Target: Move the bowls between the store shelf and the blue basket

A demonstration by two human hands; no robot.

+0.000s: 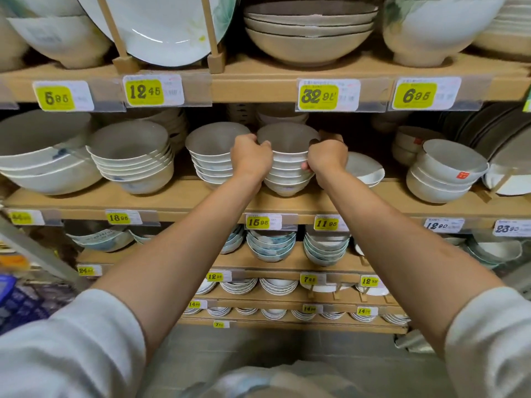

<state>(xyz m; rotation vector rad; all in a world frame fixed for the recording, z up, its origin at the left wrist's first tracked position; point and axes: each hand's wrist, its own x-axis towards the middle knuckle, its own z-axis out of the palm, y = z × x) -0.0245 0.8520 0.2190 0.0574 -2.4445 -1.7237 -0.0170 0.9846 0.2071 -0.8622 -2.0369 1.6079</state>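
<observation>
A stack of bowls (288, 165) is seen on the middle shelf (161, 198). It is held from both sides. The left hand (250, 159) is curled round its left rim, and the right hand (327, 156) is curled round its right side. The whole stack seems to be gripped, but the lower fingers are hidden. The stack should be lifted slowly and held flat, so no bowl is tipped out. The next stack (212, 156), just beside it, must not be bumped. The basket (11, 297) is found low on the left.
</observation>
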